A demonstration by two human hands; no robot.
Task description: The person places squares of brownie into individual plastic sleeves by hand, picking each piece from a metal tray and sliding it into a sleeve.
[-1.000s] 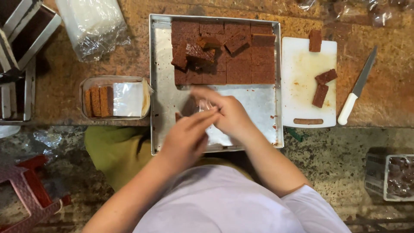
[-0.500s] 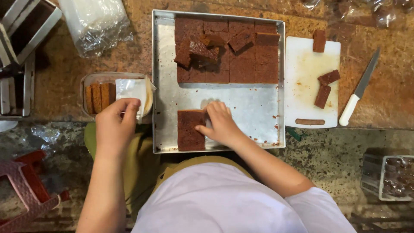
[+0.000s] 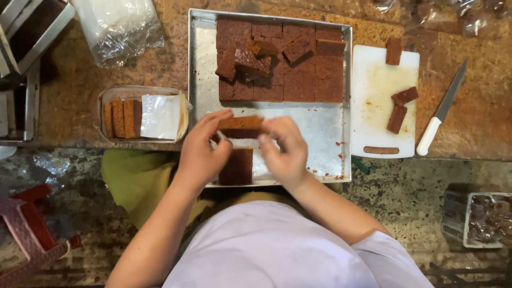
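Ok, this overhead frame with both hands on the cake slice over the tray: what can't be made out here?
- Head view: the lower face of the cake slice, pinched between the left hand and right hand, faces away.
- The slice below is partly covered by both hands.
- The container at the right edge is cut off, and its dark contents are too blurred to identify.
- The knife blade's edge is too small to judge.

Both hands, left (image 3: 200, 154) and right (image 3: 282, 152), pinching a brown slice (image 3: 241, 127) over the tray (image 3: 320, 128); another slice (image 3: 237, 166) below.
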